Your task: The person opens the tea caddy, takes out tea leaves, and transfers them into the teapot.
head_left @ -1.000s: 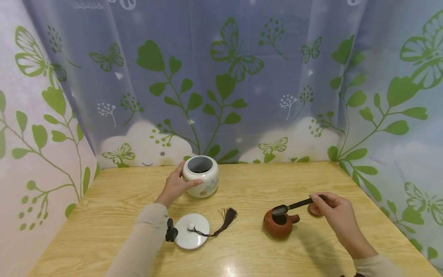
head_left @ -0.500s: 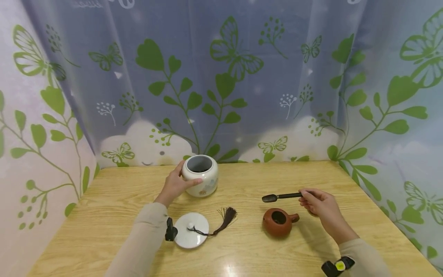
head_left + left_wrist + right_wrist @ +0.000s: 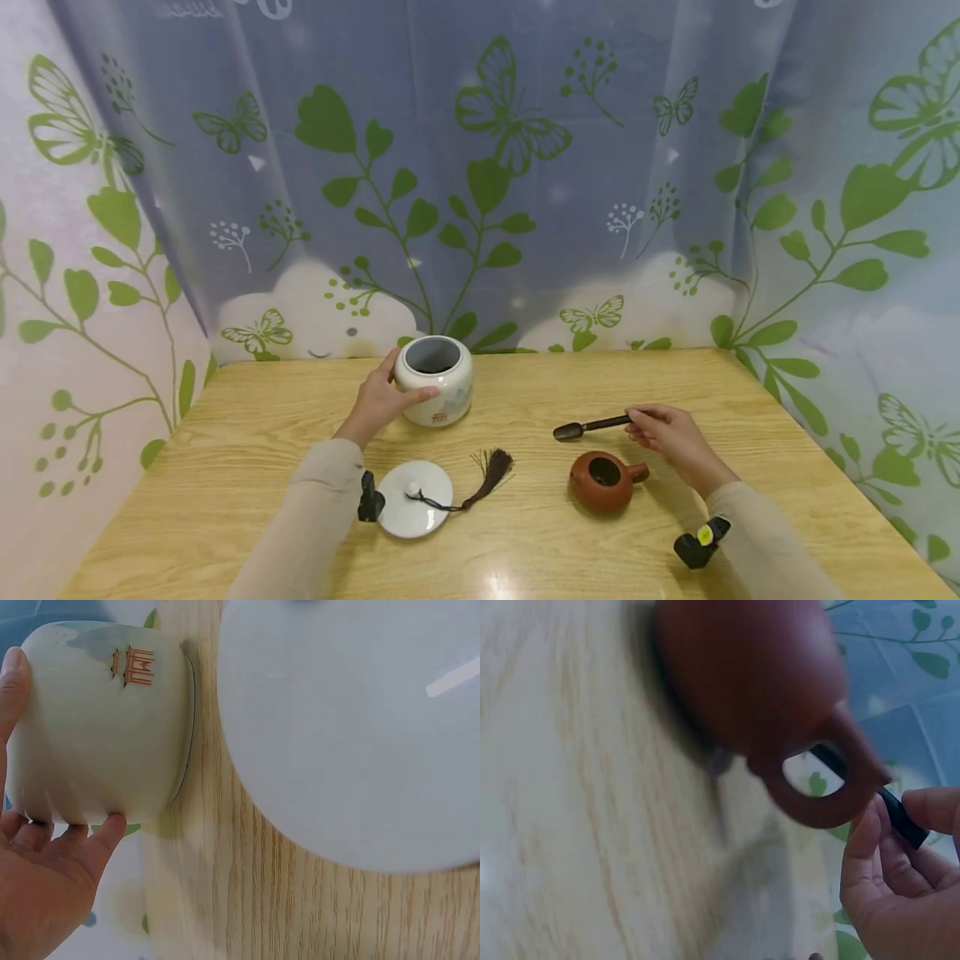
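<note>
My left hand [image 3: 382, 400] grips the side of a white ceramic jar [image 3: 442, 408], thumb across its front and fingers behind. The jar stands upright and uncovered, with dark contents low inside. In the left wrist view, the fingers wrap the jar [image 3: 105, 727] beside its small red pavilion picture. My right hand [image 3: 671, 437] pinches the handle end of a dark tea scoop [image 3: 570, 431], held level behind a reddish-brown clay teapot [image 3: 600, 496]. Dark bits show in the teapot's uncovered mouth. In the right wrist view, the teapot's handle [image 3: 810, 817] partly hides the scoop [image 3: 904, 819].
The jar's white lid [image 3: 408, 521], with a dark tassel [image 3: 495, 473] tied to its knob, lies near my left forearm. All stands on a light wooden table [image 3: 517, 550]. A patterned cloth [image 3: 600, 167] hangs behind the table.
From above the teapot's mouth, my right hand has moved the scoop back and left, clear of the teapot. The teapot's small lid is now hidden from view. My left hand stays on the jar.
</note>
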Available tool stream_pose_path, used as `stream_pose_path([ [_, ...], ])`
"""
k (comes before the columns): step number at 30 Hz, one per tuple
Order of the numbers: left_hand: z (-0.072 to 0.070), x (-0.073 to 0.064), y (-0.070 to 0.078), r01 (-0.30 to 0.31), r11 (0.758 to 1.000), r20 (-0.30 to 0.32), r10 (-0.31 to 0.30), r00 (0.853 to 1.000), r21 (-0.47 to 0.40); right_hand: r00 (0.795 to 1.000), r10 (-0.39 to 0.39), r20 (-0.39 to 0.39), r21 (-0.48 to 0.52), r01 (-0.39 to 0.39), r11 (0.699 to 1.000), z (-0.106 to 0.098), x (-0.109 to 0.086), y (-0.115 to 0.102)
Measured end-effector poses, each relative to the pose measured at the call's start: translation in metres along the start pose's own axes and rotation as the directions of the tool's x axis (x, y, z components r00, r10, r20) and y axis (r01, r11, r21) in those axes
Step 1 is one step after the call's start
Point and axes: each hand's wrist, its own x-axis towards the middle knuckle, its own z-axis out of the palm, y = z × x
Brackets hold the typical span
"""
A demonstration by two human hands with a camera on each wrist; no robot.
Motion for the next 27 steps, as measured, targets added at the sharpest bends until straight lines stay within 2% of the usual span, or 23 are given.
stream_pose_path([
  [4, 0.0, -0.001, 0.001, 0.002, 1.0, -0.001, -0.002, 1.0, 0.001, 1.0, -0.008, 0.015, -0.062, 0.009, 0.998, 0.003, 0.008, 0.005],
  [6, 0.0, -0.002, 0.002, 0.004, 1.0, -0.001, -0.004, 1.0, -0.003, 0.999, -0.036, 0.013, -0.125, 0.037, 0.991, 0.004, 0.01, 0.007],
  [12, 0.001, -0.002, 0.002, 0.001, 1.0, -0.001, -0.001, 1.0, -0.006, 0.988, -0.151, 0.039, -0.341, 0.155, 0.927, 0.003, 0.015, 0.012],
  [20, 0.001, -0.003, 0.004, 0.0, 1.0, -0.005, 0.0, 1.0, -0.017, 0.987, -0.146, 0.072, -0.4, 0.162, 0.902, 0.002, 0.024, 0.018],
  [27, 0.0, -0.003, 0.004, 0.021, 1.0, -0.002, -0.021, 1.0, -0.014, 0.98, -0.186, 0.064, -0.48, 0.194, 0.856, 0.005, 0.03, 0.022],
])
